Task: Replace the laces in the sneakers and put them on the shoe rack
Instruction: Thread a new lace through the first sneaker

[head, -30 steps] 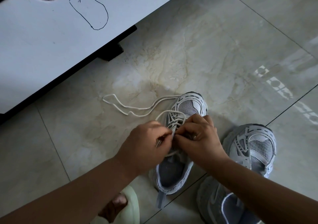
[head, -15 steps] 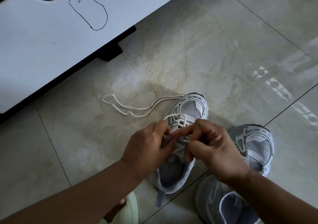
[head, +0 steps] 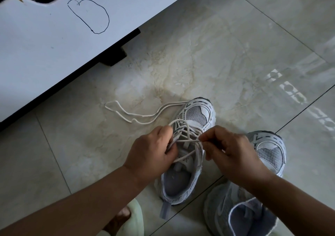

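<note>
On the beige marble-tile floor [head: 217, 54], at six o'clock, a grey mesh sneaker [head: 190, 145] stands. The left hand [head: 152, 154] and the right hand [head: 230, 150] each pinch its white cord lace [head: 188, 141].

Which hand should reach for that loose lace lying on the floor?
Left. The loose lace lies on the tile to the left of the sneaker, nearer the left hand. The right hand would have to cross over the shoe while pinching the threaded lace.

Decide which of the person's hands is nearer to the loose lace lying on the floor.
Left. The left hand is just below the loose lace, on the sneaker's near side; the right hand is across the sneaker from it.
</note>
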A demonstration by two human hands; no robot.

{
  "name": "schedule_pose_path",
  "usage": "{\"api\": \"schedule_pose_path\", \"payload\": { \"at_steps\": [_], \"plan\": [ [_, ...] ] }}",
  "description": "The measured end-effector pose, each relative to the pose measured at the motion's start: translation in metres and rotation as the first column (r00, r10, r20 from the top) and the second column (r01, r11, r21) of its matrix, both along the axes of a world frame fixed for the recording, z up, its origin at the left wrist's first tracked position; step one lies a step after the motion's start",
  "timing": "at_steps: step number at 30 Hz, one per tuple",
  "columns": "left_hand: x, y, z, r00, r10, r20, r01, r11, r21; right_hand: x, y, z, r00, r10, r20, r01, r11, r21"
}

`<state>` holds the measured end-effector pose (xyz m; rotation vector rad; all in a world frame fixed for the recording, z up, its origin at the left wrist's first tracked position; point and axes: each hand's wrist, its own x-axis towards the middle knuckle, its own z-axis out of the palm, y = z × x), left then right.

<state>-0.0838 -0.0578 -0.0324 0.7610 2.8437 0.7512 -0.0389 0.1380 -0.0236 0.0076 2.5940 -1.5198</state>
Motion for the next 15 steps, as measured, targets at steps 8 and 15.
{"api": "schedule_pose_path", "payload": {
  "at_steps": [8,15],
  "plan": [
    [-0.013,-0.017,0.0,0.995,0.087,-0.04,-0.088,0.996,-0.023,0.006,0.034,-0.008,0.999,0.044,0.031,-0.051,0.966,0.255],
    [-0.015,-0.026,0.0,0.991,0.13,-0.038,-0.132,0.99,-0.047,0.008,0.046,-0.004,0.997,0.043,0.069,-0.066,0.923,0.38]
  ]
}}
